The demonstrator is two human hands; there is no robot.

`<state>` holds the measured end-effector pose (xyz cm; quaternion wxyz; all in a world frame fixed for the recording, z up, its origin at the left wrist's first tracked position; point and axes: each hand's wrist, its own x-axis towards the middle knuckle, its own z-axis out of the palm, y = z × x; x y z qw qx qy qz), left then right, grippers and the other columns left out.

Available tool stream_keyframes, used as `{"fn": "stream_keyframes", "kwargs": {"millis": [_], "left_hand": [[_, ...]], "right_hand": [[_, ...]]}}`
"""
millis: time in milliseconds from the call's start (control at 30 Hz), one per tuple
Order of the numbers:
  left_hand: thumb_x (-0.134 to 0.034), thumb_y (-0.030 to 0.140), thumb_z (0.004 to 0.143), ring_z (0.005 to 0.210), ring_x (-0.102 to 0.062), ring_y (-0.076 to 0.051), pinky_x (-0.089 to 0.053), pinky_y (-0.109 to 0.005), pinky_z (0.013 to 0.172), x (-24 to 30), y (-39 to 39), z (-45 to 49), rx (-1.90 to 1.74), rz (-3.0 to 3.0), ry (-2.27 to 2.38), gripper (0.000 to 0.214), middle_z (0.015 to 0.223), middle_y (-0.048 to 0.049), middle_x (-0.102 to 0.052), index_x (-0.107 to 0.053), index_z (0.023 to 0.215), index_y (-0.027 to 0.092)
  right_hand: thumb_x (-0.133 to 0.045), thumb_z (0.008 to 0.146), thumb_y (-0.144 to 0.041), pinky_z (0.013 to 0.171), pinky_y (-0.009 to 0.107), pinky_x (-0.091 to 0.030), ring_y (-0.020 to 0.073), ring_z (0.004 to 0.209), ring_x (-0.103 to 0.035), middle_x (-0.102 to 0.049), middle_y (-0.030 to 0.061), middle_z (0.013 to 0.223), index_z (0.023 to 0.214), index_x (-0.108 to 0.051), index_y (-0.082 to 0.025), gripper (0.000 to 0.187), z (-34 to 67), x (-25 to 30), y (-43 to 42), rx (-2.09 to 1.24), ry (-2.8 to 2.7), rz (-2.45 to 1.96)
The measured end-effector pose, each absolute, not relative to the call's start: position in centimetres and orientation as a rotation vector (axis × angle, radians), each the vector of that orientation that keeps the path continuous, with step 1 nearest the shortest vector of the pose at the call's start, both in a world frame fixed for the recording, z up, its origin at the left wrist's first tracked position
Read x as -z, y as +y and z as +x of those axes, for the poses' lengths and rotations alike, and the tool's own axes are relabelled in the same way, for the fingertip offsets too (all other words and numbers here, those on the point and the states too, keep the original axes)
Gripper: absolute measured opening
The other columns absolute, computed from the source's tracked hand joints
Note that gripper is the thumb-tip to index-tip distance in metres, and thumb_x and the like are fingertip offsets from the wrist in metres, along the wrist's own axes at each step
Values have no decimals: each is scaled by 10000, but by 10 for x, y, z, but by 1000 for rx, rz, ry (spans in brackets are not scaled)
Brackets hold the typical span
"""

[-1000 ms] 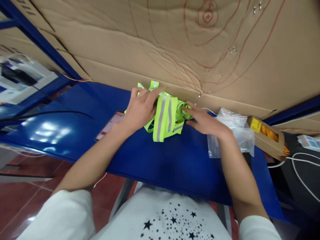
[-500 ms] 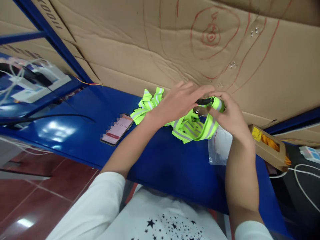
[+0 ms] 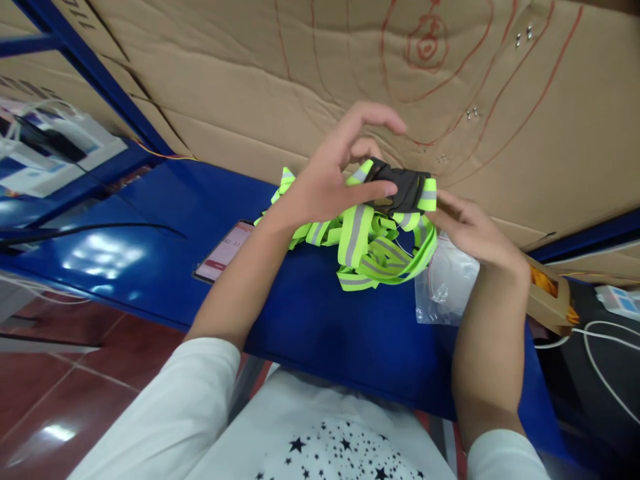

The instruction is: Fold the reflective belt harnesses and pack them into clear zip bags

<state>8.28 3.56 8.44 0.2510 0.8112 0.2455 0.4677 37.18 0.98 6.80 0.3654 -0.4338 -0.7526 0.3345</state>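
A black plastic side-release buckle (image 3: 407, 187) joins bright yellow-green straps with grey reflective stripes. My left hand (image 3: 335, 170) grips the buckle, thumb pressed on its front and index finger raised and curved above it. At the buckle's right end, my right hand (image 3: 473, 227) pinches the strap; its fingertips are partly hidden behind the webbing. Below the buckle, the reflective strap (image 3: 355, 240) hangs in loops and bunches over the blue tabletop. More of the bundle lies behind my left wrist.
A phone (image 3: 225, 253) lies left of my left forearm. Beneath the right hand is a clear plastic bag (image 3: 445, 283). A cardboard box (image 3: 553, 300) with orange contents stands at the right. Cardboard (image 3: 225, 87) with red rings backs the blue table (image 3: 320, 313); power strips (image 3: 65, 153) sit far left.
The buckle has turned to face me and come into full view. My left hand has raised its index finger with the thumb on the buckle; my right hand has shifted right and slightly down.
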Motion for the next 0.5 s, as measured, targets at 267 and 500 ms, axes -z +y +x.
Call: {"fn": "stream_keyframes", "kwargs": {"millis": [267,500], "left_hand": [[-625,526,980,1222,-697,-226,-564,-402,1007,-91,20,93,-1098,2408,647,538,1503,-57,-556,-454,1439,303],[-661,338,954,1153,-714,-317,-560,-446,975,-95,10,97,-738,2876,1016,307,1191,-88,-746,-646,1232,207]], "right_hand": [[-797,872,-557,1023,465,-575,271,1084,-710,-751,13,1126,1240,-730,-281,466,340,-85,-17,-678,-1984,-1029],[-665,981,-510,766,361,-564,187,773,-645,-668,-8,847,964,-720,-246,271,329,-87,-19,-598,-1976,-1174]]}}
